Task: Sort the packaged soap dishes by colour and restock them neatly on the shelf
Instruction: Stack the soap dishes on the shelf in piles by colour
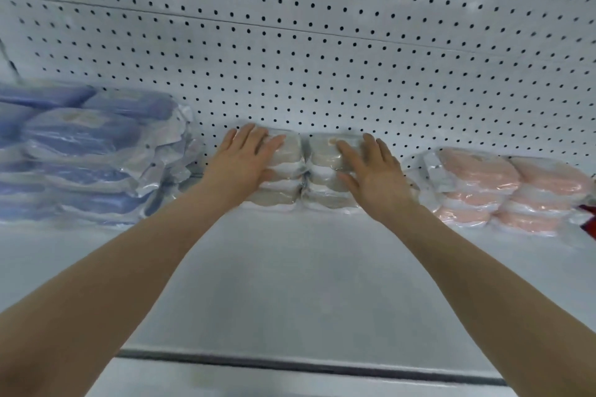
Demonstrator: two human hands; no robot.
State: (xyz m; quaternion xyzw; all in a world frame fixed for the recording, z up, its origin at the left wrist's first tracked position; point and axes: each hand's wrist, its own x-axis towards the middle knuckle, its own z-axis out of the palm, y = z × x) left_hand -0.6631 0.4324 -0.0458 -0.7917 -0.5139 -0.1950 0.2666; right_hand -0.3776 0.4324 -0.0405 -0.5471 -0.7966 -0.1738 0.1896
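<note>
Two side-by-side stacks of beige packaged soap dishes (pixel 304 167) stand at the back middle of the white shelf (pixel 290 267), against the pegboard. My left hand (pixel 245 158) lies flat on the left stack with straight fingers. On the right stack rests my right hand (pixel 371 171), fingers straight and spread. A pile of blue packaged soap dishes (pixel 80 151) fills the left of the shelf. Pink packaged soap dishes (pixel 503 190) sit in stacks at the right.
A white pegboard (pixel 322 58) forms the back wall behind all the stacks. Bare shelf surface lies in front of the stacks down to the front edge (pixel 306 364). Something red (pixel 588 219) shows at the far right edge.
</note>
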